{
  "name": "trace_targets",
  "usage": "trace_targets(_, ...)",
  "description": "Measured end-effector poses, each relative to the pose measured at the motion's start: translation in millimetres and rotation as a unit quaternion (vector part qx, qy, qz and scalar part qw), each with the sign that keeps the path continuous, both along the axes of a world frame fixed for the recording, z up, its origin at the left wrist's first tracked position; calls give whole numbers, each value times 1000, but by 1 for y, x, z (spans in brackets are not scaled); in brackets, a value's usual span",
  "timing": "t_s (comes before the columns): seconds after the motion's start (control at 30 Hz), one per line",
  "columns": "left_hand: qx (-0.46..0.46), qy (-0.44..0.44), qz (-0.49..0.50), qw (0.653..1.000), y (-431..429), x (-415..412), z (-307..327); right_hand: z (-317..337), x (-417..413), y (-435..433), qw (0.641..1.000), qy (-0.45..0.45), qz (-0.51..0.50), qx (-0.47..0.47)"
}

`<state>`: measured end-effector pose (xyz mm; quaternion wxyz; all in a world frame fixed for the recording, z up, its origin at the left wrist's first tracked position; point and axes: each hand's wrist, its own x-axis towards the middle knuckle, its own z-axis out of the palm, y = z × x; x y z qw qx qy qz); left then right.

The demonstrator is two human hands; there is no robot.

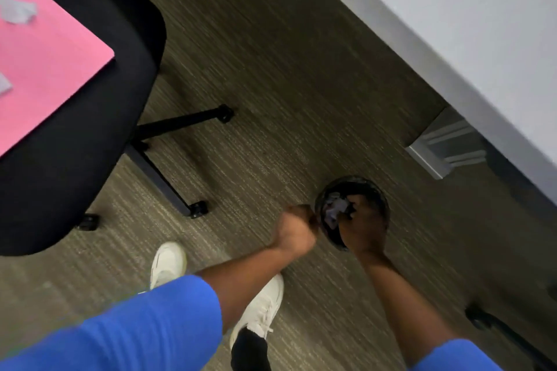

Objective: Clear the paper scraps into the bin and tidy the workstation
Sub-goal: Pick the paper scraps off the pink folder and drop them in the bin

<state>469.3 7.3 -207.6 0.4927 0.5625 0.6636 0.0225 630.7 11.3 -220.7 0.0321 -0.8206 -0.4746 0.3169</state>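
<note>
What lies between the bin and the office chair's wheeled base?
In the head view, only bare carpet lies between the bin and the chair base; no scraps show there.

Glossy black bin (373,190), ribbed matt carpet (271,84)

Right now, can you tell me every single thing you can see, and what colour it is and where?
Small round black bin: one, on the carpet near the white desk.
Pale paper scraps in the bin: a few, greyish.
Pink tabletop: one, upper left.
Pale paper scraps on the pink top: two, greyish.
Black swivel chair: one, left.
White desk: one, upper right.
White shoes: two, bottom centre.
Left hand: fisted at the bin's rim.
Right hand: reaching into the bin.
</note>
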Motion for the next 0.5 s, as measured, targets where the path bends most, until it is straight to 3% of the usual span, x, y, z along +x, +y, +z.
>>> trace_targets(0.23, 31, 23, 166, 985, -4, -91, 48, 57, -92, 41, 998, 51, 41, 8)
trace_targets(0.37, 131, 47, 219, 966, 3, -150, 82, 96, -154, 67, 992, 74, 101, 28)
trace_targets(0.5, 241, 53, 315, 917, 20, -215, 116, 132, -219, 93, 982, 96, 133, 90)
